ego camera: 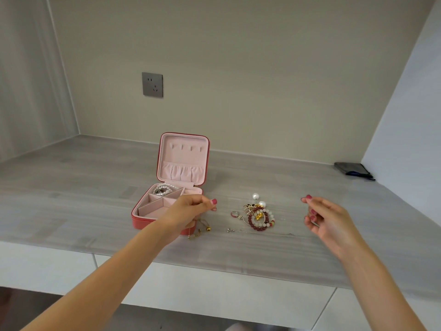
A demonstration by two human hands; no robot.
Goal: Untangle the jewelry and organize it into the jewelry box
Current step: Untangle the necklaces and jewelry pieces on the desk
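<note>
While the left hand (191,212) pinches a thin chain (200,229) between thumb and fingertips just in front of the open pink jewelry box (143,220), its gold-tipped ends hanging to the counter (95,187), the right hand (327,220) hovers with fingers loosely curled and holding nothing that I can make out. The pile of bracelets and earrings (259,215) lies knotted between the hands, apart from both, and a pearl strand (163,189) already sits in the box's back compartment. The dangling chain could well snag the box edge or a loose earring (235,215) nearby, tangling again if lifted fast.
</note>
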